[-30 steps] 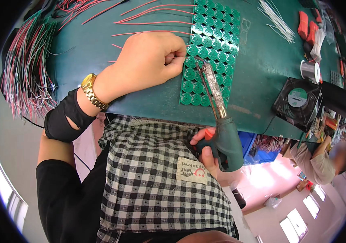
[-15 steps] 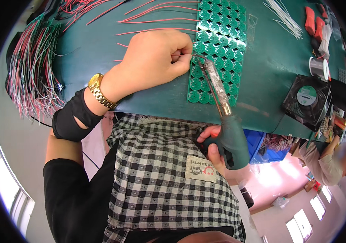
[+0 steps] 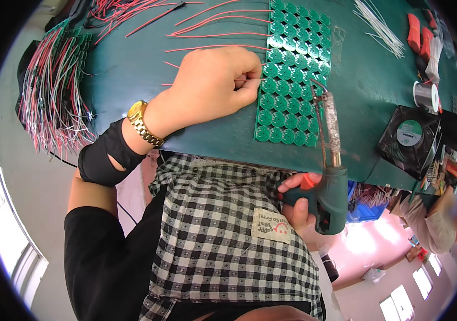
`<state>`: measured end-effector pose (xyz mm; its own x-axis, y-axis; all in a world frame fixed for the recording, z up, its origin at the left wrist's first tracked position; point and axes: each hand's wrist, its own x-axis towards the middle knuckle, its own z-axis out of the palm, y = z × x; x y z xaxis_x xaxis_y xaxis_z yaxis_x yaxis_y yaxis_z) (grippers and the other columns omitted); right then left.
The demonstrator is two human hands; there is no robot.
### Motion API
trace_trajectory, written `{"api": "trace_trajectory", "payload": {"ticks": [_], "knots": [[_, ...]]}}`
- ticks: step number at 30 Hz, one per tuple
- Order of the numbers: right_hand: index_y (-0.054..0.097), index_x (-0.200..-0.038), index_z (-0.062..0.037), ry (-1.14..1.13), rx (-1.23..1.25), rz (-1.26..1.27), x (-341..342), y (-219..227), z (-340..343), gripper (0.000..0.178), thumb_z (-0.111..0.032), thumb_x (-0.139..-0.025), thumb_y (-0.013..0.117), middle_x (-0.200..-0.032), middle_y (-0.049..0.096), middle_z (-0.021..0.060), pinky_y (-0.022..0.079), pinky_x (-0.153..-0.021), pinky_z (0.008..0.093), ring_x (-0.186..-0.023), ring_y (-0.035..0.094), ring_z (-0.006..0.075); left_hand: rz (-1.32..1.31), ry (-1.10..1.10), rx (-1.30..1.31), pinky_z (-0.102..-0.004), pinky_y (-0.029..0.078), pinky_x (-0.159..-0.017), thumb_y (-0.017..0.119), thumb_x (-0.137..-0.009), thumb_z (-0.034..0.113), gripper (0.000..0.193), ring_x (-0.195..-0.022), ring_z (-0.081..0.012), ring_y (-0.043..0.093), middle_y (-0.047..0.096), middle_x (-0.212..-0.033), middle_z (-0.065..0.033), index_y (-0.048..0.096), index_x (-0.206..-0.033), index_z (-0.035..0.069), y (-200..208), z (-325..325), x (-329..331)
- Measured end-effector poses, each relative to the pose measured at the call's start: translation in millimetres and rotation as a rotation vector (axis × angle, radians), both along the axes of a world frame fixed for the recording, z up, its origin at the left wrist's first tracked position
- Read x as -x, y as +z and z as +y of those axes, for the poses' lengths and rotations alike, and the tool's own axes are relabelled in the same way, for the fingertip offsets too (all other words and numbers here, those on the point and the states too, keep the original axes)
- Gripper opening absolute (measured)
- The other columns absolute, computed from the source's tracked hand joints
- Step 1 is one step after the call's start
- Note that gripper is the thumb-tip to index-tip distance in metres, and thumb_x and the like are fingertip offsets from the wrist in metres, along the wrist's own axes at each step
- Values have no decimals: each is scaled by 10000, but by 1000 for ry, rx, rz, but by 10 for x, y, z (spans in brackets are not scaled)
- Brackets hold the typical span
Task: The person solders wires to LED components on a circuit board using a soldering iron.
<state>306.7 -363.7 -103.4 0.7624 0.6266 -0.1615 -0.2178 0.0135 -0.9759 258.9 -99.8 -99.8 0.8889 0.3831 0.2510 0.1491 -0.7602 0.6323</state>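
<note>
Green circuit-board panel [image 3: 293,72], rows of joined round discs, lay flat on the tabletop [image 3: 365,109], its near end not far from the near edge. Several red wires [image 3: 244,33] reached in from the left, their right ends at the panel's left side.

Step in hand, as I judged it: setting one wire end at a disc on that left side. For good work, your pinch needed to stay low and still, the bare end flat on its pad, and the hot tip away from your fingertips. A brief, light touch would likely serve better than pressing.

Grip, left: your left hand [image 3: 218,80] had thumb and forefinger closed together on the pinched red wire [image 3: 242,80], right beside the panel; I couldn't tell whether the wire's end met the pad.

Grip, right: your right hand [image 3: 295,203], nearer your body, was wrapped round the handle of the soldering gun [image 3: 330,198], some fingers hidden. The bent tip [image 3: 317,83] stood over the panel's right side, well apart from the wire; contact with the board, unclear.
</note>
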Motion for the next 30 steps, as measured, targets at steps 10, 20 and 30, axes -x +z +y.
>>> {"api": "trace_trajectory", "payload": {"ticks": [10,20,30], "knots": [[422,-1178,9,-185,-316,-170,-147,-313,113,452,-260,-843,563,-811,572,192,489,-571,312,-603,561,210,40,-2,-21,-264,437,-503,655,-713,78,84,-540,-149,533,556,-668,-40,602,-777,64,13,49,18],[382,-1206,9,-164,-387,-129,-200,-362,101,448,-282,-880,477,-854,555,187,504,-608,365,-618,542,188,33,-68,-43,-300,450,-521,638,-721,79,66,-562,-198,558,573,-689,-62,607,-777,66,93,91,65],[411,-1191,28,-152,-389,-154,-163,-290,145,441,-232,-843,488,-848,556,192,479,-550,302,-595,550,195,356,318,-426,-472,452,-803,590,-830,257,199,-995,-322,546,584,-963,-117,649,-932,96,335,1565,-455]]}}
